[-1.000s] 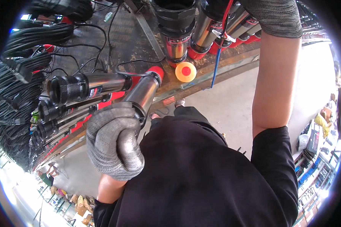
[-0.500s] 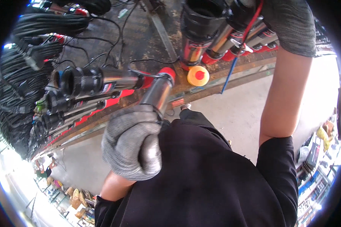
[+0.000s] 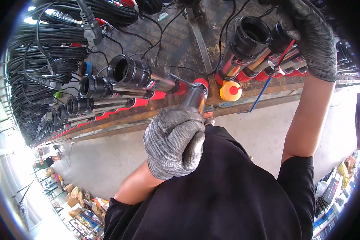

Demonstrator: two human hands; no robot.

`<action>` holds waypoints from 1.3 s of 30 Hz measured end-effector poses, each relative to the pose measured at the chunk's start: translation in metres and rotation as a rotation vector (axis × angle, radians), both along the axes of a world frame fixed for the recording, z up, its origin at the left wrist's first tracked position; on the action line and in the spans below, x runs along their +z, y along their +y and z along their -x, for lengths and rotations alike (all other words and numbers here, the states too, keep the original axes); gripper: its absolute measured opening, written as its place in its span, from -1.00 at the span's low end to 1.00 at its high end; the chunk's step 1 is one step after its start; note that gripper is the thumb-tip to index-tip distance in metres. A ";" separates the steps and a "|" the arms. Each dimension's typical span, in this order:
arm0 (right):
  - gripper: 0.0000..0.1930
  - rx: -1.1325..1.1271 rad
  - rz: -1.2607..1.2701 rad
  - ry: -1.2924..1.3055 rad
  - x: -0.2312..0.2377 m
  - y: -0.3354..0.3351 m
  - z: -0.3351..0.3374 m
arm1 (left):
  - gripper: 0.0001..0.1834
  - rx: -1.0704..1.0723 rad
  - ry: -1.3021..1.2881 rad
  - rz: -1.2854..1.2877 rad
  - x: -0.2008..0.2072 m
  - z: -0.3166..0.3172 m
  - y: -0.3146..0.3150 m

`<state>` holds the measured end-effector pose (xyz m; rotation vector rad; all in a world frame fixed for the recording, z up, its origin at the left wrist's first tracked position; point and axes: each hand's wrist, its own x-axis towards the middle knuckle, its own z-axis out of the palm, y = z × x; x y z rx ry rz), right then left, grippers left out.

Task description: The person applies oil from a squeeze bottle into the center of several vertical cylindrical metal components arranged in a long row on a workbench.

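My left hand [image 3: 174,142], in a grey knit glove, is closed round the near end of a steel submersible pump [image 3: 195,98]. The red far end of this pump rests at the bench edge. My right hand [image 3: 308,36], gloved too, reaches out to the upper right with bent fingers. What it holds is lost at the dark rim. A red cord [image 3: 287,52] runs down from beneath it to a white tie [image 3: 277,69] and a blue length [image 3: 261,94]. Beside the left hand's pump sits a small yellow bottle [image 3: 231,91] with a red cap.
More pumps with black collars [image 3: 128,70] lie in a row along the left of the worn bench [image 3: 148,102]. Another pump group [image 3: 244,48] stands at the right. Coiled black cables [image 3: 32,76] with plugs are heaped at far left. A metal bar [image 3: 200,42] crosses the bench top.
The view has shifted, so the bench things sit farther right and lower. My left hand keeps its grip on the pump. My right hand stays up at the upper right.
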<state>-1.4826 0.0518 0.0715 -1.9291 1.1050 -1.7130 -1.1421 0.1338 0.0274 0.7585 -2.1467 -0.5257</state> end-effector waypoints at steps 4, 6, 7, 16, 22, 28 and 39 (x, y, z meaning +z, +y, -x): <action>-0.74 0.067 -0.327 -0.222 0.015 0.008 -0.003 | -0.72 0.030 0.005 0.047 -0.004 -0.001 0.001; -0.69 0.092 -0.469 -0.302 0.008 0.001 0.016 | -0.72 0.038 0.018 0.065 -0.004 0.001 0.000; -0.62 0.164 -0.488 -0.289 0.004 -0.003 0.023 | -0.72 0.052 0.023 0.073 -0.004 0.001 0.000; -0.68 0.012 -0.443 -0.388 -0.017 -0.004 0.043 | -0.25 0.114 0.034 -0.009 0.005 0.005 -0.003; -0.58 -0.052 -0.470 -0.412 -0.001 -0.002 0.012 | -0.20 0.103 0.129 0.008 -0.004 0.005 -0.006; -0.53 -0.225 -0.456 -0.547 0.002 -0.004 -0.003 | -0.19 0.059 0.241 0.074 -0.011 0.007 -0.010; -0.52 -0.037 -0.535 -0.484 0.000 0.000 0.010 | -0.21 -0.013 0.272 0.030 -0.013 0.004 -0.019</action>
